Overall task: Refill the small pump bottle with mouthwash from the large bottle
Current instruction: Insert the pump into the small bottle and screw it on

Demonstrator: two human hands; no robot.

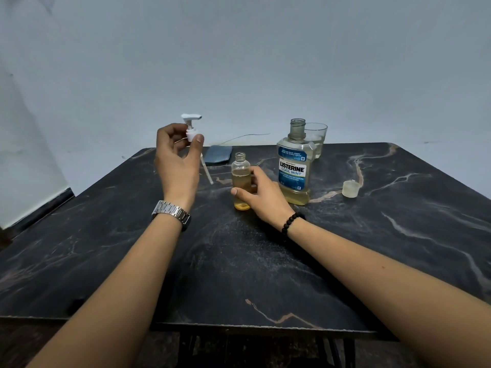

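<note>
Small bottle [241, 181] stands part-filled and uncapped, gripped by right hand [261, 193]. Left hand [176, 158] pinches pump head [191, 128] aloft. Refitting outstanding; large bottle [294, 168] uncapped.

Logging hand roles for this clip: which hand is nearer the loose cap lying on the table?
Right. The right hand grips the small bottle, left of the cap; the left hand holds the pump head farther left.

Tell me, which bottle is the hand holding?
The small bottle. The right hand grips it by the side. The big bottle with the blue label stands beside it, untouched. Both have no cap on.
</note>
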